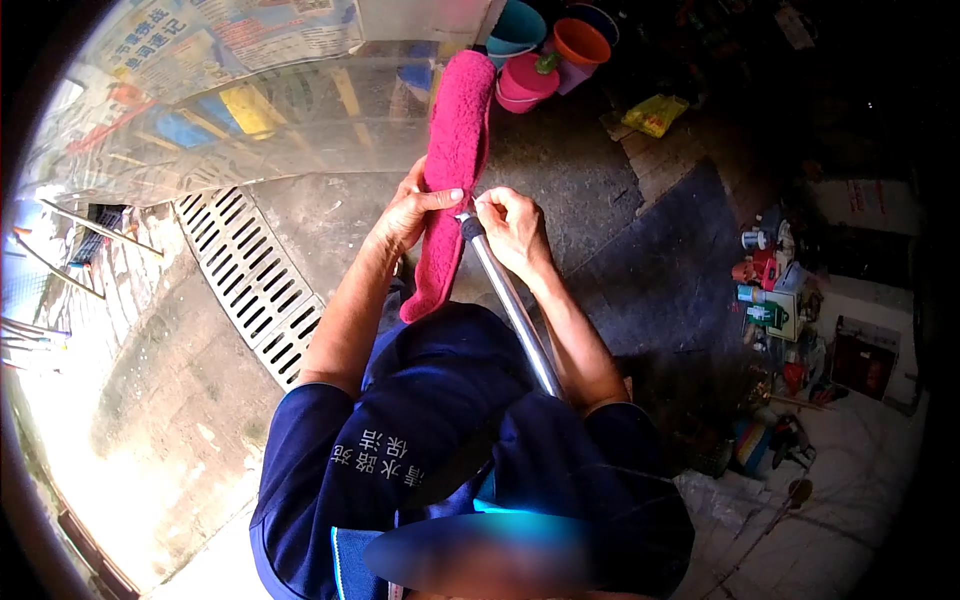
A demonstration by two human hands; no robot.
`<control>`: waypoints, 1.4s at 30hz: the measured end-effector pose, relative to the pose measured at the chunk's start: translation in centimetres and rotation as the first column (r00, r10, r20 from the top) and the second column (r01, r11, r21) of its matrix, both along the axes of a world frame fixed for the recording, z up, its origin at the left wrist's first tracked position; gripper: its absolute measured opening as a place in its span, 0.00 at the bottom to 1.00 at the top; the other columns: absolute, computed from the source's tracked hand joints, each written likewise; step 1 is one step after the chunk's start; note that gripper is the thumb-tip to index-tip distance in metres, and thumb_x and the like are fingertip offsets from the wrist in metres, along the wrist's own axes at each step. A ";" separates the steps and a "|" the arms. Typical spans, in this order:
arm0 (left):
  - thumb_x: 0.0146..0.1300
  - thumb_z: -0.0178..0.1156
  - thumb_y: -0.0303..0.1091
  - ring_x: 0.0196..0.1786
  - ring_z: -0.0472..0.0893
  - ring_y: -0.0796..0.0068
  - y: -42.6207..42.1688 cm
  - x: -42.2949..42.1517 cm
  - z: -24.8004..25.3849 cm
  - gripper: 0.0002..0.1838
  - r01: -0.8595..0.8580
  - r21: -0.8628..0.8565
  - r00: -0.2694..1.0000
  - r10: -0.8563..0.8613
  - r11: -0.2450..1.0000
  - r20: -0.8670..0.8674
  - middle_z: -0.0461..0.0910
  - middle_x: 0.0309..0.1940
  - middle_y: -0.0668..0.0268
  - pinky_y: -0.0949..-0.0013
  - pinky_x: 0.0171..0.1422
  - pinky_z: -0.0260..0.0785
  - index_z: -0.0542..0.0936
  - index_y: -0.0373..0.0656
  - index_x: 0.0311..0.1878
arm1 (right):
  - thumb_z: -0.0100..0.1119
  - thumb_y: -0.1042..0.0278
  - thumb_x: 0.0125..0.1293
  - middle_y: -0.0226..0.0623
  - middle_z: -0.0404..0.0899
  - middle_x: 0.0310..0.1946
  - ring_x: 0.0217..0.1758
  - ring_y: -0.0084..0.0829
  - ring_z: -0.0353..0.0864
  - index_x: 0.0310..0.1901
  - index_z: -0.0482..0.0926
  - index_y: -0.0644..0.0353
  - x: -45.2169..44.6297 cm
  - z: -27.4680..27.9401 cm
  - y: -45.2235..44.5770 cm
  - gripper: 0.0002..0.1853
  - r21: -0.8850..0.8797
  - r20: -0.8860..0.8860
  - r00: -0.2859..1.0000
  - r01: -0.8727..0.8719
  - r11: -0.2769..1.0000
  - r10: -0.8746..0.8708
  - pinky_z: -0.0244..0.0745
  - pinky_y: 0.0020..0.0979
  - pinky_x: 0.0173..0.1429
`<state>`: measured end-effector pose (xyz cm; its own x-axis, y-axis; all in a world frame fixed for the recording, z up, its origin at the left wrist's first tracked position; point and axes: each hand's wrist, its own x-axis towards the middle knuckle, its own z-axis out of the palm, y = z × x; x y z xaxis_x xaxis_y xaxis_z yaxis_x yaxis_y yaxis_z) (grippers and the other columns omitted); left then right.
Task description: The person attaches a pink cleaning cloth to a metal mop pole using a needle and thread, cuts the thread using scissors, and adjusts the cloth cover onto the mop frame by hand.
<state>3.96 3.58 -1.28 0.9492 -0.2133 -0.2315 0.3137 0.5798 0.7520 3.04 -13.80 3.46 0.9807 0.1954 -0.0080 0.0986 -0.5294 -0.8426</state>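
A long, fluffy pink mop pad (458, 130) extends from near the dark blue shirt up towards the buckets. My left hand (408, 208) grips its middle, with the thumb lying across the front. Beside it, my right hand (512, 232) has thumb and forefinger pinched together near the pad's edge; what they hold is too small to make out. A silver metal pole (513, 315) with a dark collar meets the pad between my hands and slants down past my right forearm to my body.
Blue, orange and pink buckets (524, 84) stand beyond the pad, with a yellow bag (655, 115) to their right. A slotted drain grate (250, 275) crosses the floor at left. Clear plastic sheeting (290, 130) hangs at upper left. Assorted bottles and containers (770, 295) lie at right.
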 end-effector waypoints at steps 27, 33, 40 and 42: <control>0.48 0.74 0.32 0.62 0.70 0.68 0.0 0.3 -0.1 0.46 0.005 -0.001 1.000 -0.005 1.000 0.017 0.73 0.59 0.65 0.64 0.70 0.58 0.61 0.43 0.70 | 0.57 0.68 0.64 0.39 0.80 0.26 0.30 0.29 0.80 0.35 0.80 0.64 0.4 0.4 -0.4 0.08 0.036 -0.052 0.999 -0.010 0.999 0.012 0.75 0.30 0.37; 0.48 0.74 0.29 0.60 0.73 0.68 0.9 1.4 0.0 0.45 0.070 -0.045 0.997 -0.069 0.997 0.025 0.75 0.57 0.63 0.63 0.68 0.62 0.62 0.40 0.69 | 0.55 0.68 0.66 0.40 0.81 0.29 0.34 0.31 0.81 0.36 0.78 0.62 0.3 0.0 -1.0 0.07 0.091 -0.066 0.997 -0.031 0.995 0.037 0.75 0.32 0.40; 0.45 0.75 0.36 0.55 0.79 0.58 2.8 3.2 -1.0 0.42 0.276 -0.113 0.959 -0.266 0.955 0.098 0.78 0.53 0.53 0.53 0.64 0.69 0.68 0.37 0.64 | 0.51 0.64 0.71 0.38 0.77 0.31 0.32 0.30 0.76 0.41 0.74 0.61 -0.7 -1.5 0.5 0.09 0.198 0.065 0.993 0.083 0.977 -0.098 0.72 0.32 0.38; 0.46 0.73 0.31 0.50 0.81 0.51 3.0 3.1 -1.6 0.38 0.253 -0.311 0.967 -0.241 0.916 0.077 0.79 0.51 0.49 0.44 0.58 0.74 0.68 0.36 0.62 | 0.50 0.62 0.72 0.34 0.77 0.30 0.27 0.23 0.73 0.42 0.73 0.61 -0.7 -1.5 1.0 0.10 0.389 0.003 0.996 0.085 0.918 -0.094 0.70 0.27 0.33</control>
